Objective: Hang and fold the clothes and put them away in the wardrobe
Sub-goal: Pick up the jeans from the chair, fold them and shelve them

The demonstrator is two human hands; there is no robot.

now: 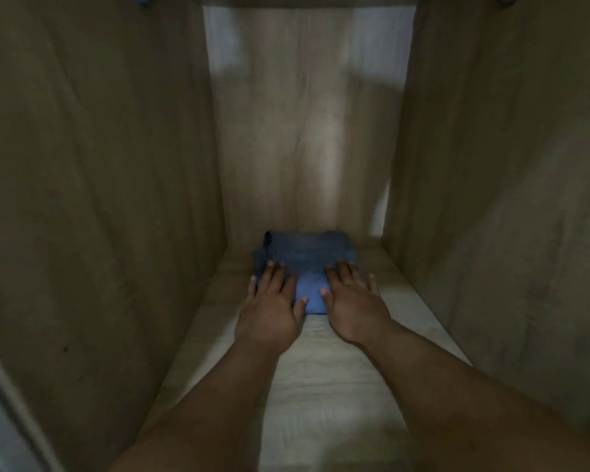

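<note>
A folded blue garment (308,253) lies on the wardrobe shelf (324,379), near the back wall. Its far part is darker blue denim-like cloth, and a lighter blue patch (310,294) shows between my hands. My left hand (269,311) lies flat on the garment's near left corner with fingers straight. My right hand (353,306) rests flat on its near right side, fingers spread. Both forearms reach in from the bottom of the view.
I look into a wooden wardrobe compartment. Its left wall (99,199) and right wall (498,199) stand close on either side, and the back panel (307,131) is right behind the garment. A pale door edge (0,420) shows at the bottom left.
</note>
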